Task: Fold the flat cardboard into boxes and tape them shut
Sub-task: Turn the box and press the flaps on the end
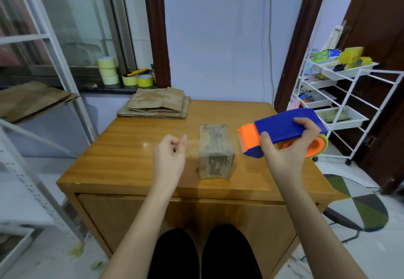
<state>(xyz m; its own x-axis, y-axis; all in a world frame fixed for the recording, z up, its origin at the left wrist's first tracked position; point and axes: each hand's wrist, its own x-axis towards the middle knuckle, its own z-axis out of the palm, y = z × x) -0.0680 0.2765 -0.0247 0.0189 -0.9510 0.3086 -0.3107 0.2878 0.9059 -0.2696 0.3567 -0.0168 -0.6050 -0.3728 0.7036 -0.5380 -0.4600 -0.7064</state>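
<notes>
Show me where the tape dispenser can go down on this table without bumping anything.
Bare wood lies right of the folded box, under the tape dispenser held by the right hand, out to the table edge. Another bare patch runs along the left edge, beside the left hand. The far left corner is crowded by the flat cardboard stack.

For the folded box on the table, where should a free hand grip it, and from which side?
Probably from above, fingers and thumb spanning the two long side walls of the folded box. It stands closed and narrow on the table, clear of the left hand, so both walls look reachable.
</notes>
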